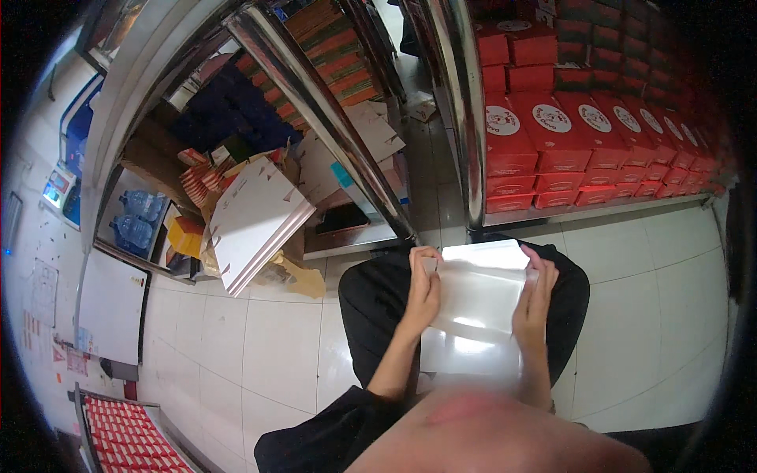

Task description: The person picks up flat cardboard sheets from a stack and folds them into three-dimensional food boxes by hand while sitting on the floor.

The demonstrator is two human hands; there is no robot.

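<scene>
A partly folded cardboard box with a shiny white inside rests over my lap, its side walls raised and a long flap hanging toward me. My left hand grips its left side near the far corner, fingers curled round the edge. On the opposite side, my right hand is closed on the wall by the far right corner, thumb and fingers bent over it. The lower end of the flap is partly hidden behind a blurred shape close to the camera.
Stacked red boxes fill a low shelf at the right. Flat white cardboard sheets lean at the left beside a yellow box and water bottles. Metal posts stand ahead. A tray of red-and-white packs lies lower left.
</scene>
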